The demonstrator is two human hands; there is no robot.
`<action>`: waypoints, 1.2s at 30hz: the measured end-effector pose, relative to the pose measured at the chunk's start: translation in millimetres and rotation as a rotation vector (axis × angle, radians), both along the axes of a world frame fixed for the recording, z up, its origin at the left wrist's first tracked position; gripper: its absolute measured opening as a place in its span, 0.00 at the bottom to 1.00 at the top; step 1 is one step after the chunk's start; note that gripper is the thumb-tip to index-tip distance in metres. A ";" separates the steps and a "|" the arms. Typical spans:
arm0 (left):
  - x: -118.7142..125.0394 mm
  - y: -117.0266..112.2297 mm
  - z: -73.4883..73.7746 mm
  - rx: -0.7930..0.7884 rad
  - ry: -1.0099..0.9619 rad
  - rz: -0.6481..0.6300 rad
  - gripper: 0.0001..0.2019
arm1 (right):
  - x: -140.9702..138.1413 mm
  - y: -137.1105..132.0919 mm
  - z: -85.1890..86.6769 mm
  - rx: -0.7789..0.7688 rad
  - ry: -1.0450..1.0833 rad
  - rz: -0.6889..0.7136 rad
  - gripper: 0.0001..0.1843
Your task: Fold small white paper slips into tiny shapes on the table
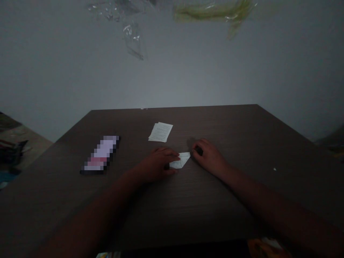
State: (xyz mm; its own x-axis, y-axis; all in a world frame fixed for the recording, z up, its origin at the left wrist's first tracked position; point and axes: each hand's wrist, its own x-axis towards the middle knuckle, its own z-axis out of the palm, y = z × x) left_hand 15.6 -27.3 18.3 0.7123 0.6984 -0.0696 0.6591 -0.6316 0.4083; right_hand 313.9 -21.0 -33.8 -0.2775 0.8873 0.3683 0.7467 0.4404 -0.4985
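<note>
Paper, white, seemingly folded to a point; printed faintly.

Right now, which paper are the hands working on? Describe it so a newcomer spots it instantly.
On the dark wooden table, look near the middle, between the left hand and right hand. The folded paper lies there, small, white, with a slanted edge. The flat paper behind it is rectangular and untouched; the blurred object lies further left.

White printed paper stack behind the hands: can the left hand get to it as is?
Probably yes. The white printed paper stack lies flat just beyond the left hand, with only bare dark wooden table between them.
</note>
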 end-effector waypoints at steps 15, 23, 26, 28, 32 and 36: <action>-8.2 8.8 -12.2 -0.031 0.015 -0.019 0.21 | -4.9 -18.7 12.3 -0.040 -0.239 0.447 0.17; -18.1 9.3 -2.7 -0.051 -0.021 -0.074 0.22 | -7.4 -24.4 10.4 0.015 -0.272 0.432 0.20; -19.9 10.8 -3.4 -0.054 -0.032 -0.079 0.21 | -7.8 -25.2 10.8 0.021 -0.272 0.434 0.20; -20.4 13.2 -7.1 -0.059 -0.032 -0.063 0.20 | -7.8 -25.0 11.2 0.015 -0.260 0.438 0.20; -20.3 18.0 -14.9 -0.052 -0.033 -0.053 0.19 | -8.2 -24.2 11.8 0.011 -0.252 0.445 0.19; -18.5 18.1 -15.3 0.008 -0.043 -0.062 0.17 | -9.1 -23.7 12.3 0.005 -0.261 0.439 0.20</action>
